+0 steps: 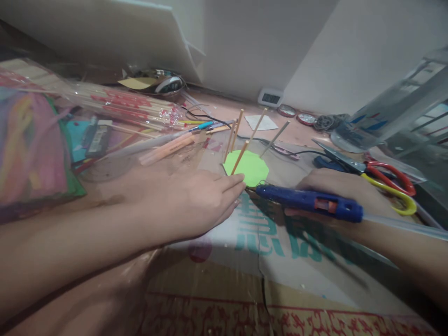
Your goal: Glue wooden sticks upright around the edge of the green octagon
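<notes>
My left hand (206, 198) lies at the front left edge of a bright green octagonal piece (254, 170). Its fingers are pressed together on that edge, with the undersides hidden. Several thin wooden sticks (240, 157) stand upright or tilted around the piece; the nearest rises just behind my fingertips. In my right hand (336, 186) is a blue hot glue gun (304, 200), pointing left, a clear glue stick (402, 225) protruding from its back. Its nozzle meets the front edge of the green piece close to my left fingertips; whether it touches them I cannot tell.
Red-and-yellow-handled scissors (388, 179) lie at the right, near a large clear plastic container (371, 116). Wrapped wooden sticks (126, 105) and a bag of colourful material (35, 144) fill the left. A small digital clock (270, 98) stands at the wall.
</notes>
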{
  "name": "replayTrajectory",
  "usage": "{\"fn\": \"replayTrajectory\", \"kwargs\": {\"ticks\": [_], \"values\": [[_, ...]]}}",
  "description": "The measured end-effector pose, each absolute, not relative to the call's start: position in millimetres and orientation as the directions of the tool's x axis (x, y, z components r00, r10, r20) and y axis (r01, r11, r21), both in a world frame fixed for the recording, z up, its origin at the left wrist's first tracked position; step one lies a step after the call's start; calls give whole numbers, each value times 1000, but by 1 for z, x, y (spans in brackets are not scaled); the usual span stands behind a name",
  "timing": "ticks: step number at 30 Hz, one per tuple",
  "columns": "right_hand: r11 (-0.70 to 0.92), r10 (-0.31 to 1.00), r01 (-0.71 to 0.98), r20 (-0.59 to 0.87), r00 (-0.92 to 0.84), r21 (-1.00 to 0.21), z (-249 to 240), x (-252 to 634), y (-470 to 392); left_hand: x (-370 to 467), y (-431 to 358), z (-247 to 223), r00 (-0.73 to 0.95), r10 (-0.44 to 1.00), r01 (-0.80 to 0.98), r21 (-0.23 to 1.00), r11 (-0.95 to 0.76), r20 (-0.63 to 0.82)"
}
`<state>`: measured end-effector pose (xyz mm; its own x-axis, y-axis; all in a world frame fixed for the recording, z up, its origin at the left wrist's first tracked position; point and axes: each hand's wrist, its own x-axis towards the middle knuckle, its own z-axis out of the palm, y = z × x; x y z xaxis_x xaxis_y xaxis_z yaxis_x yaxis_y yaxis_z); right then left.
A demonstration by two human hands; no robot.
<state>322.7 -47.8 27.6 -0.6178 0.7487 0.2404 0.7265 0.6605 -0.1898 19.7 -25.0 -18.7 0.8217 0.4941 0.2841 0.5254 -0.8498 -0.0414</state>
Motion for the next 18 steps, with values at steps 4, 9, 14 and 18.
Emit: {"fn": "replayTrajectory", "kwargs": {"ticks": [4, 9, 14, 18], "values": [[662, 746, 731, 250, -618, -167, 26, 322, -47, 20, -25, -18, 830, 484, 519, -62, -853, 278], [669, 737, 726, 262, -622, -159, 25, 322, -47, 19, -24, -18, 827, 482, 521, -73, -850, 288], [656, 752, 738, 233, -617, -162, 27, 322, -48, 19, -24, -19, 830, 478, 517, -77, -852, 288], [655, 752, 737, 238, -614, -166, 28, 323, -48, 19, -24, -19, 830, 480, 518, -73, -852, 283]]}}
